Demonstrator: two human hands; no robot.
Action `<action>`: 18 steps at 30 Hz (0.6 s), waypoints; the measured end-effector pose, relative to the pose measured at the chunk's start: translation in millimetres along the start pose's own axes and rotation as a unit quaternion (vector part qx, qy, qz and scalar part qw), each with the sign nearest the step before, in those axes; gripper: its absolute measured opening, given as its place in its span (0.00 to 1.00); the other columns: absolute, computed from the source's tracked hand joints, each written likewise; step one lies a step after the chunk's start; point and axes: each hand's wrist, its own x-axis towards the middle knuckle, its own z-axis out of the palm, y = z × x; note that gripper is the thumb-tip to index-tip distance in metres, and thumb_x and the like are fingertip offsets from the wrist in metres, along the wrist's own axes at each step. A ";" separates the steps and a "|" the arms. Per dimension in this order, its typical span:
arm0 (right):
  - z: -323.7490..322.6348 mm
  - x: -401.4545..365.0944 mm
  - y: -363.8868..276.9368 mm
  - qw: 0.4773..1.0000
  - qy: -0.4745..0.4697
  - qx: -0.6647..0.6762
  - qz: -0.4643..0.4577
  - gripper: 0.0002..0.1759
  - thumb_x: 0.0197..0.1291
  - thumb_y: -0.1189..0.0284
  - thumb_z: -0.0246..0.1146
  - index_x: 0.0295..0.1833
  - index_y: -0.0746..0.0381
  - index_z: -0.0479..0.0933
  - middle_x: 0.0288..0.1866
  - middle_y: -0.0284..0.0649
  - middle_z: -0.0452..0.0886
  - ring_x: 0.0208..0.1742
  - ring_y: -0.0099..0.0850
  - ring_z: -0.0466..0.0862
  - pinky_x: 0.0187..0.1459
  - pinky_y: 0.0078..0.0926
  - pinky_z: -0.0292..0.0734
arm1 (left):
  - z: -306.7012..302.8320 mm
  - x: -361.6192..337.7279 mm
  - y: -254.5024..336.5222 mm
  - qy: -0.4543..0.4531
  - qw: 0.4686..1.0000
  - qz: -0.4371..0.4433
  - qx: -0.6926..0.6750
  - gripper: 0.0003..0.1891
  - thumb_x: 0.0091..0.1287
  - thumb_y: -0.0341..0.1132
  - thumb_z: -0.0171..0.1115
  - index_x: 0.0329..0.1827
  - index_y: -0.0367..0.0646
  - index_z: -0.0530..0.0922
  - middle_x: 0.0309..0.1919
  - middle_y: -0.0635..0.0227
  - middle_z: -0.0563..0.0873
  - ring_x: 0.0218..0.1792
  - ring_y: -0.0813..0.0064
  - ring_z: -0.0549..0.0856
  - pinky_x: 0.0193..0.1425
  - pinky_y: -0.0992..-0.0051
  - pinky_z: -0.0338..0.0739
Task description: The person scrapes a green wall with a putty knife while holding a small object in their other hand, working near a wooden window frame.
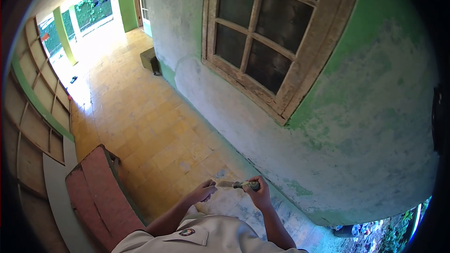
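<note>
In the head view my right hand [259, 193] is wrapped round the dark handle of a putty knife [227, 184]. Its flat, worn blade points left, toward my other hand. My left hand [204, 191] is closed, with the fingers curled in and the thumb side right at the blade's tip. Whatever those fingers may hold is hidden. Both hands are in front of my light shirt, over the tiled floor [154, 131].
To the right stands a wall [356, 159] with patchy green and grey paint and a wooden-framed window [253, 35]. A red bench [101, 192] is at my left. Farther along the wall sits a box-like block [149, 61]. Green pillars [64, 35] border the bright far end.
</note>
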 end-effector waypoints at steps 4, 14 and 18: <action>41.2 27.9 -18.1 0.998 -0.008 0.058 -0.009 0.11 0.52 0.79 0.63 0.41 0.62 0.70 0.34 0.40 0.79 0.34 0.24 0.81 0.37 0.23 0.77 | -57.6 -18.6 -2.4 0.030 0.999 0.026 -0.016 0.13 0.61 0.43 0.61 0.32 0.49 0.66 0.20 0.77 0.68 0.15 0.84 0.69 0.16 0.81 0.63; 119.2 101.1 -70.5 0.822 -0.152 0.549 0.016 0.31 0.48 0.75 0.60 0.61 0.59 0.62 0.32 0.42 0.73 0.27 0.35 0.78 0.34 0.36 0.76 | -178.7 -51.8 9.5 0.104 0.992 0.045 0.053 0.13 0.67 0.44 0.57 0.37 0.42 0.74 0.23 0.74 0.74 0.21 0.85 0.75 0.22 0.82 0.69; 171.3 118.2 -44.5 0.812 -0.217 0.530 0.113 0.29 0.47 0.77 0.54 0.60 0.62 0.63 0.28 0.43 0.72 0.22 0.36 0.75 0.28 0.35 0.74 | -216.0 -42.7 11.6 0.132 0.988 0.057 0.047 0.18 0.70 0.47 0.50 0.45 0.40 0.77 0.25 0.75 0.74 0.21 0.87 0.71 0.23 0.84 0.65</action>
